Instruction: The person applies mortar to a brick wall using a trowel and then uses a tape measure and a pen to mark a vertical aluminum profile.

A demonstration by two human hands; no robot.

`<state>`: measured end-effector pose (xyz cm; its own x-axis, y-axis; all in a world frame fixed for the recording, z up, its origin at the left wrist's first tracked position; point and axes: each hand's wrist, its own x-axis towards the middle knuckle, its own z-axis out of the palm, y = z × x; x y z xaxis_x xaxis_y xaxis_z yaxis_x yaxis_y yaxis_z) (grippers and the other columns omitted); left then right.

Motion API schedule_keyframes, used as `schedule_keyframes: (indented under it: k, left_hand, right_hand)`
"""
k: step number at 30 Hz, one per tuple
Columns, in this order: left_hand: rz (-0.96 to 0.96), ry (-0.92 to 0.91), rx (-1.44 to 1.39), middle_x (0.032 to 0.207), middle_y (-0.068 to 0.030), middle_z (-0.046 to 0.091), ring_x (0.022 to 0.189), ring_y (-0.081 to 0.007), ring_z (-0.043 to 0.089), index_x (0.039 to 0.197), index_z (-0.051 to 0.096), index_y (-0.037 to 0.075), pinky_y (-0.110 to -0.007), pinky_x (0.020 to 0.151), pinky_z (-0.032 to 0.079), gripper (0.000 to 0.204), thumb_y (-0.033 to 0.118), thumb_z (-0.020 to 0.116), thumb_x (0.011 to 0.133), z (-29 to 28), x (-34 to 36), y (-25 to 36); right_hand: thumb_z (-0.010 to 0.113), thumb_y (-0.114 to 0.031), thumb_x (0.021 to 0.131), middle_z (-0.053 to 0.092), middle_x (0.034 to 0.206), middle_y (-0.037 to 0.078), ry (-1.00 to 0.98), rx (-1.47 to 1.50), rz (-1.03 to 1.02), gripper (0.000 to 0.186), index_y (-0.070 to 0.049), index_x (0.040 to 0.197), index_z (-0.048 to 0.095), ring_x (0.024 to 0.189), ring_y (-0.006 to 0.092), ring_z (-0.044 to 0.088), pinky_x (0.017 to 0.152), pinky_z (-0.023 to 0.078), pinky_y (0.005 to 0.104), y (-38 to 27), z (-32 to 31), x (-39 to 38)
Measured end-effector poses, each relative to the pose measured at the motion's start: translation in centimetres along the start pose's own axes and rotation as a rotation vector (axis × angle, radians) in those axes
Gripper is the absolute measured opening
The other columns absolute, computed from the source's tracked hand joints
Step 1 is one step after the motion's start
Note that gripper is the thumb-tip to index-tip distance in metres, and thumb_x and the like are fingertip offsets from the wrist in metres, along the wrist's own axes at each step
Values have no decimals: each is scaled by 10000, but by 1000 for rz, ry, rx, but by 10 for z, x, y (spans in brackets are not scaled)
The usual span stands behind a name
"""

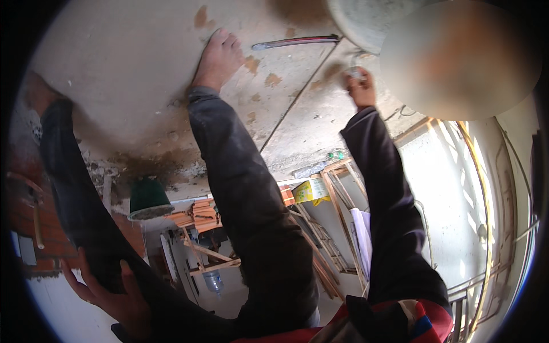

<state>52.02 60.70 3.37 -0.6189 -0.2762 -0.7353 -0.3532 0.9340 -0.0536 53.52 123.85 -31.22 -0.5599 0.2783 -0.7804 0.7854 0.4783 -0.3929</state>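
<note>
My right hand (360, 88) is closed on a small pale object (355, 72), too small to identify, over the stained concrete surface (297, 108). Just above it is the curved edge of a white container (357, 20), partly hidden by a blurred patch at upper right. A long thin strip (294, 42), dark red and grey, lies on the concrete left of that container. At lower left my left hand (108, 294) has its fingers spread against or beside my dark-trousered left leg (86, 188); whether it touches cannot be told. My bare right foot (220, 60) rests on the concrete.
Below the concrete's edge are a green bucket (148, 200), stacked bricks (204, 215), a yellow box (309, 191), wooden frames (337, 188) and a water jug (213, 281) farther down. A small green bottle (335, 155) lies at the edge. A yellow pole (482, 188) runs along the right.
</note>
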Motion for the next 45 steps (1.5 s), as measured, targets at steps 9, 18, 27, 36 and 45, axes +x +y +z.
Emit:
schedule_keyframes:
  k: [9, 18, 27, 36, 45]
  left_hand:
    - [-360, -875, -1939, 1456, -126, 480, 1351, -284, 473, 1479, 425, 57, -470, 1117, 392, 639, 527, 436, 1047, 97, 55, 77]
    - [-297, -1096, -1682, 1193, -156, 628, 1038, -278, 662, 1451, 423, 70, -449, 902, 557, 549, 405, 543, 1033, 115, 58, 47]
    - [-290, -1009, -1506, 1143, -201, 664, 1068, -323, 669, 1295, 557, -12, -474, 973, 523, 431, 273, 634, 981, 120, 74, 46]
    - [-263, -974, -1472, 1016, 0, 662, 867, -58, 526, 1199, 682, -11, -231, 820, 397, 307, 169, 619, 958, 103, 84, 64]
    - [364, -801, -1214, 1257, -127, 646, 1093, -149, 614, 1268, 621, -35, -299, 927, 493, 386, 202, 381, 1080, 69, 111, 61]
  right_hand:
    - [810, 14, 734, 574, 1275, 75, -793, 561, -250, 676, -146, 1327, 527, 1240, 248, 537, 1050, 416, 392, -284, 159, -257]
    - [803, -71, 772, 614, 1206, 118, -673, 580, -349, 435, -94, 1165, 619, 1120, 269, 597, 929, 467, 383, -268, 152, -267]
    - [682, -320, 891, 737, 904, 127, 800, -486, -135, 285, -53, 989, 694, 842, 307, 718, 768, 559, 421, -96, -17, 90]
    - [609, -304, 965, 709, 831, 120, 554, -699, 157, 284, -27, 931, 660, 705, 243, 698, 621, 545, 370, -46, -23, 125]
    - [466, -379, 1084, 381, 601, -98, -280, 271, 404, 311, -97, 1001, 567, 473, 10, 328, 425, 253, 213, -182, 115, -203]
